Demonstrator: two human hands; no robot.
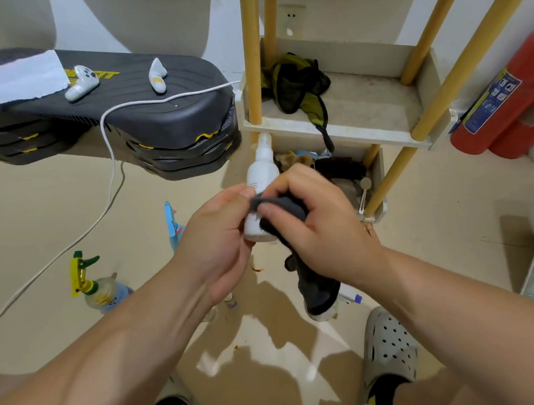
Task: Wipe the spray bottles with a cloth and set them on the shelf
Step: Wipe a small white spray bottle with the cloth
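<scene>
My left hand (221,238) grips the lower body of a small white spray bottle (261,172), which points up and away with its clear cap on top. My right hand (315,221) holds a dark grey cloth (303,265) and presses it against the bottle's side; the cloth's tail hangs below my wrist. On the floor to the left stand a clear bottle with a yellow-green trigger (92,286) and a blue trigger bottle (172,224). The white shelf (368,132) with yellow posts stands just behind the bottle.
A green and black cloth item (298,87) lies on the shelf's tray. Stacked dark step platforms (148,119) carry controllers and a paper sheet. A white cable (109,161) runs down to the floor. Red fire extinguishers (512,98) lie at right. More small bottles (349,296) lie by my feet.
</scene>
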